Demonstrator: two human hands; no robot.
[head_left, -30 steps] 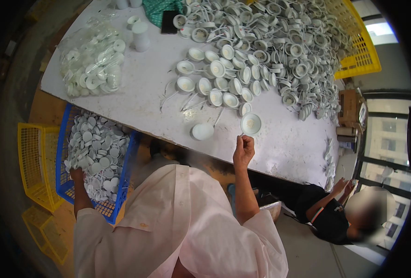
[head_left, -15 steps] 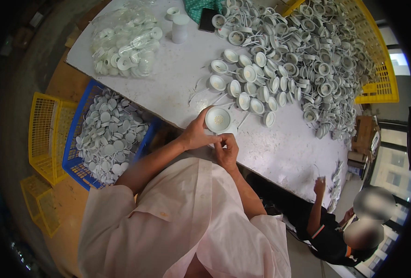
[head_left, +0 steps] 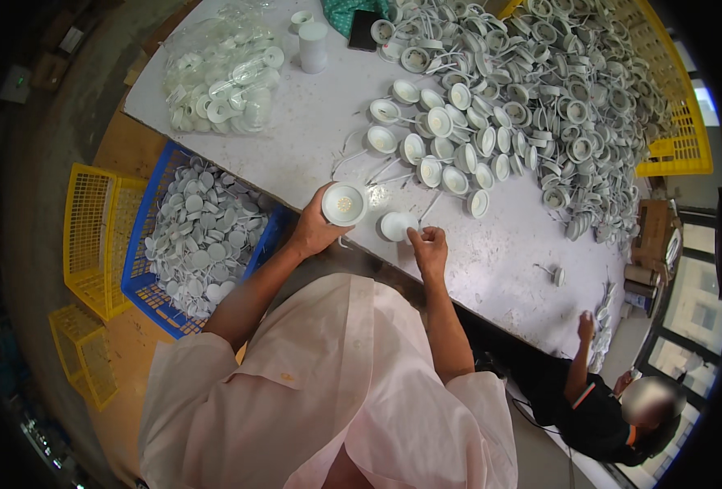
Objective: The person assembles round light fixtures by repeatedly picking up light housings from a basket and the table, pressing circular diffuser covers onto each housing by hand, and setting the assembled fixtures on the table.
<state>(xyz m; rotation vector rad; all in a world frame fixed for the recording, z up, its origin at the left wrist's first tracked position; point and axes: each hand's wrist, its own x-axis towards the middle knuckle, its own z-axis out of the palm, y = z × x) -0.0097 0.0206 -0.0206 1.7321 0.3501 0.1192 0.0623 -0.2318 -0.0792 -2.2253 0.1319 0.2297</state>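
My left hand (head_left: 314, 226) is wrapped round a white downlight fitting (head_left: 345, 204), a shallow round cup with a cluster of small yellowish LEDs at its centre, held face up by the table's near edge. To its right, my right hand (head_left: 431, 248) pinches the edge of a white translucent disc (head_left: 411, 221). This disc overlaps a small stack of like discs (head_left: 394, 227) on the table. Beyond my hands, several open downlight fittings (head_left: 430, 171) with wire tails lie face up in a group.
A heap of fittings (head_left: 573, 122) spills from a yellow crate (head_left: 687, 143). A bag of white discs (head_left: 222, 81) and a disc stack (head_left: 313, 49) stand far left. A blue crate (head_left: 137, 269) of lamps sits lower left beside yellow crates (head_left: 92, 244). A co-worker (head_left: 597, 416) sits right.
My hands have moved apart: the left one shifted left with the fitting, the right one moved right to the discs. The co-worker's raised hand moved away from a small lamp now on the table.
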